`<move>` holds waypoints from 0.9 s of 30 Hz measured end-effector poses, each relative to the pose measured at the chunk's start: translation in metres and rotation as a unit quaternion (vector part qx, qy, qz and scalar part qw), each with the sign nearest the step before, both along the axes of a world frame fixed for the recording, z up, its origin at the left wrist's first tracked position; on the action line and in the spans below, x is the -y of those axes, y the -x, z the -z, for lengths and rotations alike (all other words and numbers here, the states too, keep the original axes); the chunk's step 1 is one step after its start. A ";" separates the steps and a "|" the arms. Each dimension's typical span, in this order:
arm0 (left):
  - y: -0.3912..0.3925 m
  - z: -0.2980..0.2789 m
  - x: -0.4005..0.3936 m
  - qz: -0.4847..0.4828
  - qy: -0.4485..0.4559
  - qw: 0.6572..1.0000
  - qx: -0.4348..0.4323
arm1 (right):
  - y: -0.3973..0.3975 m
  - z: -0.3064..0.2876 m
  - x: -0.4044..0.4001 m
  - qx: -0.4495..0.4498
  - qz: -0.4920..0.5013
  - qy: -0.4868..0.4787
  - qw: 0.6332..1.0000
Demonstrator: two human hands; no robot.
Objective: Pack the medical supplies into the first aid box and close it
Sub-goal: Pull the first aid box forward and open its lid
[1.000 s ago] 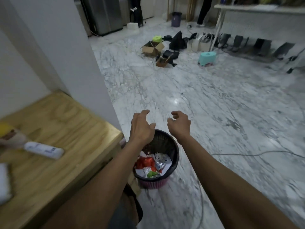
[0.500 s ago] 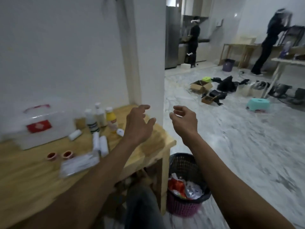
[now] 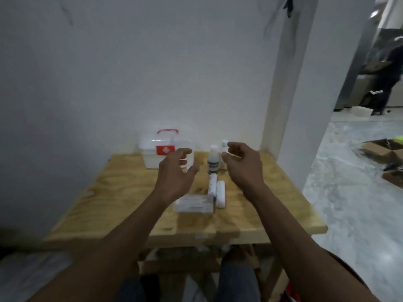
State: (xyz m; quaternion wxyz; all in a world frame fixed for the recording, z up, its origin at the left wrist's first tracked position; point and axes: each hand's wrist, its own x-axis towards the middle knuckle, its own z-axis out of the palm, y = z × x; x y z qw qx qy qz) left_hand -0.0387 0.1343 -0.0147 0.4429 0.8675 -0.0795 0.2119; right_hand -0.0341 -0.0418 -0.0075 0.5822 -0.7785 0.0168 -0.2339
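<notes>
A white first aid box (image 3: 157, 149) with a red handle and red cross label stands closed at the back of the wooden table (image 3: 113, 199). To its right stand a white bottle with a green label (image 3: 213, 161) and another white bottle (image 3: 224, 149). Two white rolls (image 3: 220, 192) lie in front of them, beside a clear flat packet (image 3: 195, 204). My left hand (image 3: 176, 175) hovers open above the table in front of the box. My right hand (image 3: 244, 164) hovers open, fingers curled, just right of the bottles. Both hands hold nothing.
A white wall stands behind the table and a white pillar (image 3: 292, 83) at its right rear corner. Marble floor (image 3: 349, 203) lies to the right, with cardboard boxes (image 3: 390, 158) on it. A person (image 3: 386, 83) stands far off at the right.
My view has swung left from the floor and waste bin to face the table squarely. Both hands stay raised and empty, now over the supplies.
</notes>
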 end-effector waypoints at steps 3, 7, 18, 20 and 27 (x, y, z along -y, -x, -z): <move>-0.009 0.003 -0.028 -0.028 0.010 1.000 -0.001 | -0.015 0.002 -0.023 -0.009 -0.030 -0.003 1.000; -0.032 0.008 -0.060 -0.059 0.003 0.998 0.003 | -0.041 0.004 -0.053 -0.016 -0.046 -0.005 0.999; -0.128 0.011 -0.108 -0.128 0.000 0.992 0.002 | -0.133 0.017 -0.111 -0.039 -0.004 0.051 0.998; -0.147 0.014 -0.112 -0.128 0.015 0.992 -0.015 | -0.151 0.020 -0.117 -0.050 0.004 0.065 0.997; -0.190 0.027 -0.122 -0.108 0.063 0.988 -0.086 | -0.186 0.029 -0.131 -0.085 0.007 0.054 0.995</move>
